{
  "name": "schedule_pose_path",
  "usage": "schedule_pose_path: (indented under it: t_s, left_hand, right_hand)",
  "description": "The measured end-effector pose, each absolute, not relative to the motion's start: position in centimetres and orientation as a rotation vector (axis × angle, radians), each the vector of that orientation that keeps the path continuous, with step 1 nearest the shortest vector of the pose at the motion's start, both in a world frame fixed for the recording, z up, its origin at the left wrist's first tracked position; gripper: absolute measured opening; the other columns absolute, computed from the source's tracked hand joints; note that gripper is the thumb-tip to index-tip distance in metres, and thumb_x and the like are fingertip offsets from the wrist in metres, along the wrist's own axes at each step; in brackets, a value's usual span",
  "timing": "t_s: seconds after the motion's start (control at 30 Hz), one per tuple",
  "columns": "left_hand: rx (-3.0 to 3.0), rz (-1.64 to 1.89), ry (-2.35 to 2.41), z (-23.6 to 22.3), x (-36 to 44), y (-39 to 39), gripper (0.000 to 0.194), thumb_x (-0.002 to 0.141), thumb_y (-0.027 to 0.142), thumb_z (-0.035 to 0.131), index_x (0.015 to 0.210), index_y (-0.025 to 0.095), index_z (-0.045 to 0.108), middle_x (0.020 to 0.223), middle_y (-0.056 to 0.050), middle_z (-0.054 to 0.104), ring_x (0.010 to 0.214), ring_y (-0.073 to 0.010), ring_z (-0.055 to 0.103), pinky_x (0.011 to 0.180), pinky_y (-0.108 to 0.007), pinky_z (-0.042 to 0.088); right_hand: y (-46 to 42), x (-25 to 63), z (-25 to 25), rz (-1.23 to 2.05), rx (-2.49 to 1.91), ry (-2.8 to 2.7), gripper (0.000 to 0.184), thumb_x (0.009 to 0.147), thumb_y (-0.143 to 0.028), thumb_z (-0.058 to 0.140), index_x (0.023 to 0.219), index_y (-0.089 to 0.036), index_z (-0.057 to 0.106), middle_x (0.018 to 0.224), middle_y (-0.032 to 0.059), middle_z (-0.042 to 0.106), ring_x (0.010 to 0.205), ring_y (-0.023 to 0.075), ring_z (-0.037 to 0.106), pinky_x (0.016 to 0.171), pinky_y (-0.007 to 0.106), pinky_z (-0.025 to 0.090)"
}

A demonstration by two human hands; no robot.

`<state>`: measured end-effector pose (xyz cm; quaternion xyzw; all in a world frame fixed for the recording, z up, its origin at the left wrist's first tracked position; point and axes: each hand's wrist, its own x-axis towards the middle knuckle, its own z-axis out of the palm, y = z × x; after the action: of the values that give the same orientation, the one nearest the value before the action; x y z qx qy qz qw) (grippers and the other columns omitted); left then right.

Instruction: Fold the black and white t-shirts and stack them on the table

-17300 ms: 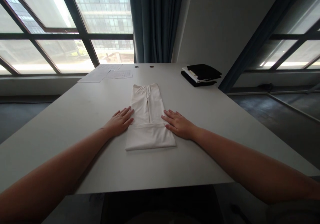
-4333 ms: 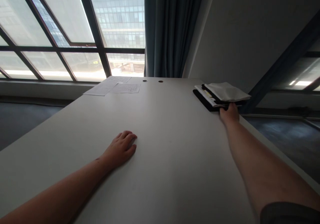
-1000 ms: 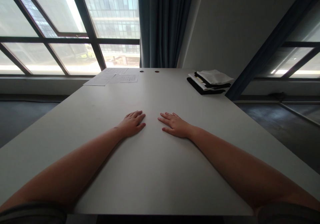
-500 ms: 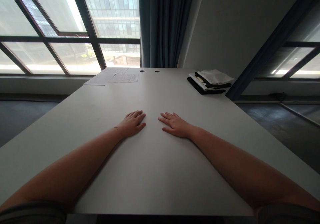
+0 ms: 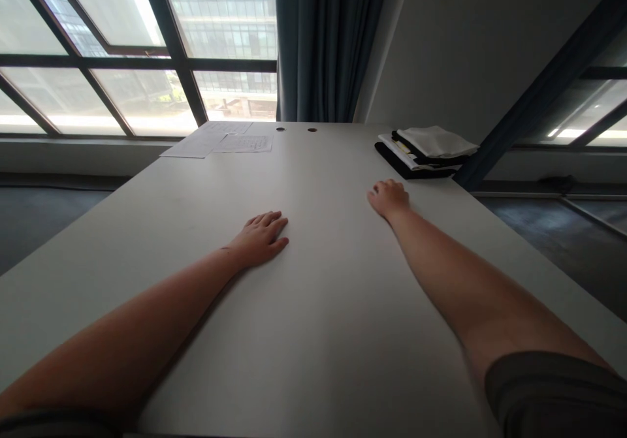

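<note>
My left hand (image 5: pixel 262 237) lies flat on the white table (image 5: pixel 313 333), fingers spread and holding nothing. Farther out on the right, my right hand (image 5: pixel 389 198) is just in front of a stack of folded cloths (image 5: pixel 426 154). Its fingers are loosely bent, somewhat blurred, and nothing shows in them. A visible gap separates this hand from the stack. The stack has white and black layers, with a small yellow patch at its left side and a white piece on top.
Sheets of paper (image 5: pixel 196 143) with writing lie at the table's far left. Two round holes are set near the far edge, the left one (image 5: pixel 280 129) dark-centred. Behind the table hangs a dark blue curtain (image 5: pixel 326 46), beside large windows (image 5: pixel 230 14).
My right hand has left its place opposite the left hand and moved forward and right towards the cloth stack, its fingers bending. The left hand stays put. The view has tilted slightly.
</note>
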<state>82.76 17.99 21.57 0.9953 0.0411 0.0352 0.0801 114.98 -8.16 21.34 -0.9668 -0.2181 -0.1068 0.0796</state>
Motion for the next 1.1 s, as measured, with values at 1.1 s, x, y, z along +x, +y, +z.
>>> schedule_pose_path:
  t_s: [1.1]
  left_hand:
    - [2.871, 0.278, 0.099, 22.3, 84.3, 19.9, 0.038, 0.098, 0.046, 0.052, 0.130, 0.030, 0.066, 0.142, -0.009, 0.060, 0.133, -0.0333, 0.056, 0.114, -0.057, 0.042]
  right_hand:
    - [-6.1, 115.2, 22.9, -0.369, -2.885, -0.858, 0.034, 0.104, -0.028, 0.048, 0.113, -0.011, 0.076, 0.125, 0.0216, 0.070, 0.124, 0.0332, 0.057, 0.100, 0.042, 0.041]
